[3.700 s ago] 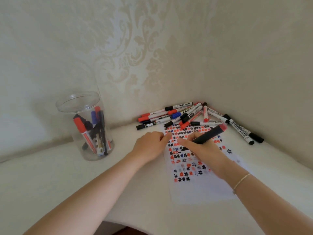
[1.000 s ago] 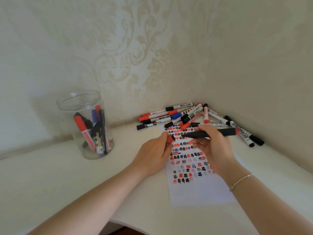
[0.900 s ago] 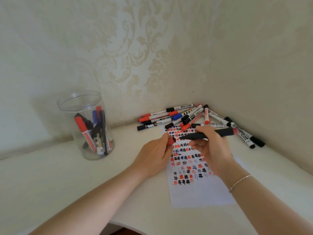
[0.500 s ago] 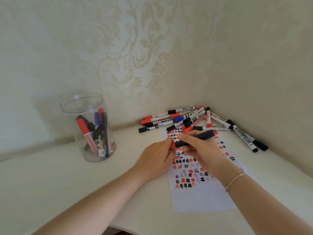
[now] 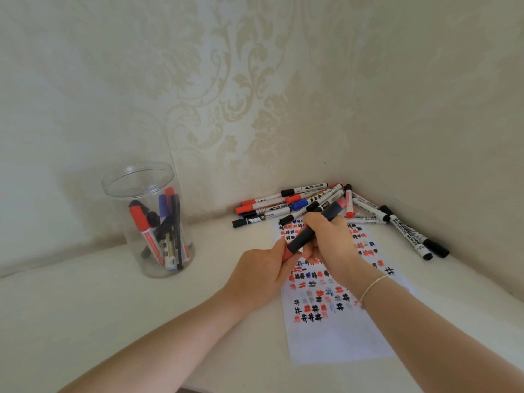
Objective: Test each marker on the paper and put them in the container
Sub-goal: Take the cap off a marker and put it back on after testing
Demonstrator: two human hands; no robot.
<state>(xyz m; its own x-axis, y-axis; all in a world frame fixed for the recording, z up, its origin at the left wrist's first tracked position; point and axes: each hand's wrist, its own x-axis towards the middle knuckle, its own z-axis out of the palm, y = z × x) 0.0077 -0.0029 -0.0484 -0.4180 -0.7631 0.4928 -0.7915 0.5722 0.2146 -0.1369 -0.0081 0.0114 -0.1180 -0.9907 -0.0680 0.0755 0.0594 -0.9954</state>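
Gripped in my right hand point(image 5: 329, 242), black marker point(image 5: 312, 231) slants over paper point(image 5: 340, 336); left hand point(image 5: 261, 276) pinches its red cap point(image 5: 287, 255). Open tabletop point(image 5: 85, 321) at seven o'clock; container point(image 5: 150, 219) at nine. Corner pile point(image 5: 312, 202) at twelve reads "WHITEBOARD MARKER".

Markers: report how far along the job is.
Done: several markers stand in the jar, and the paper is covered in test marks. In hand: the right hand holds a black marker while the left hand grips its red cap. Left: the pile in the corner.
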